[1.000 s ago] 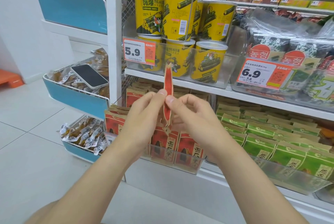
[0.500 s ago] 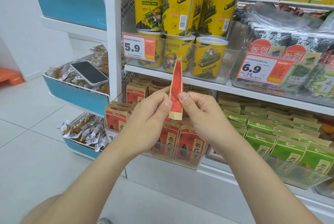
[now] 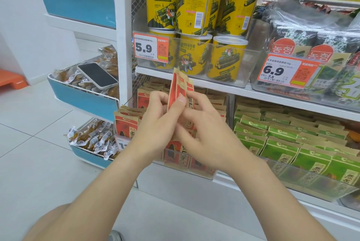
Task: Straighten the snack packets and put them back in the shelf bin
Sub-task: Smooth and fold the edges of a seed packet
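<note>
Shop shelves (image 3: 253, 92) stood ahead, with yellow tubs (image 3: 194, 7) up top. A red packet (image 3: 180, 88) was upright before the bin (image 3: 194, 167) of red packets. The left hand (image 3: 155, 124) pinched it and the right hand (image 3: 210, 137) curled its fingers round its right side. A phone (image 3: 97, 74) lay on the left rack (image 3: 83, 100).

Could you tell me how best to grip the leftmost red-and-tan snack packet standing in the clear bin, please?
Probably pinch the red-and-tan paper snack packet by its flat top seam, from above: it stands upright in the clear plastic shelf bin, others packed behind, leaving that edge free.
</note>
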